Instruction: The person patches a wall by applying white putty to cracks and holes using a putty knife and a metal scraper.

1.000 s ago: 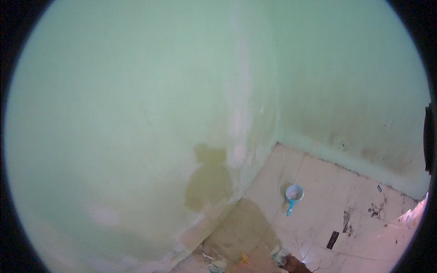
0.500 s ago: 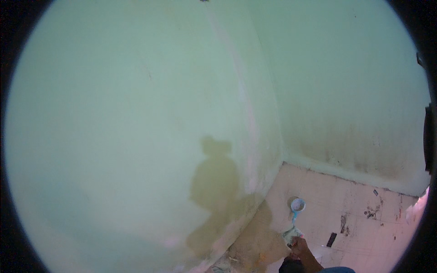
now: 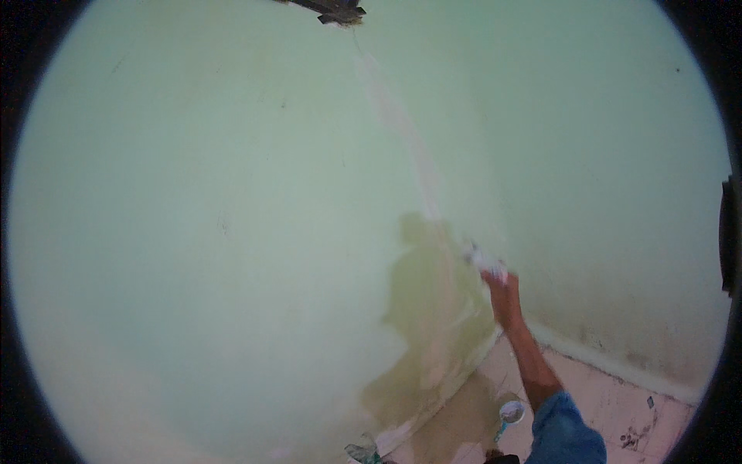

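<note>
My right hand (image 3: 502,288) is raised to the wall, its arm in a blue sleeve coming up from the lower right. Its fingers are closed around a whitish hand tool (image 3: 485,261), blurred by motion, so its exact kind does not show. The tool's tip is at the green wall (image 3: 232,170), just right of a long pale filler-like streak (image 3: 417,158) running down it. Whether tip and wall touch, I cannot tell. My left hand is out of view.
A small white dipper (image 3: 512,411) with a light-blue handle stands on the stained tiled floor (image 3: 595,387). A crumpled greenish piece (image 3: 363,452) shows at the lower edge. At the top, a dark fixture (image 3: 338,11) juts out. My shadow (image 3: 421,294) falls across the wall.
My right hand has risen from low over the floor, near a pale greenish piece, to the wall with the whitish tool. The view has tilted upward, so the dipper sits lower.
</note>
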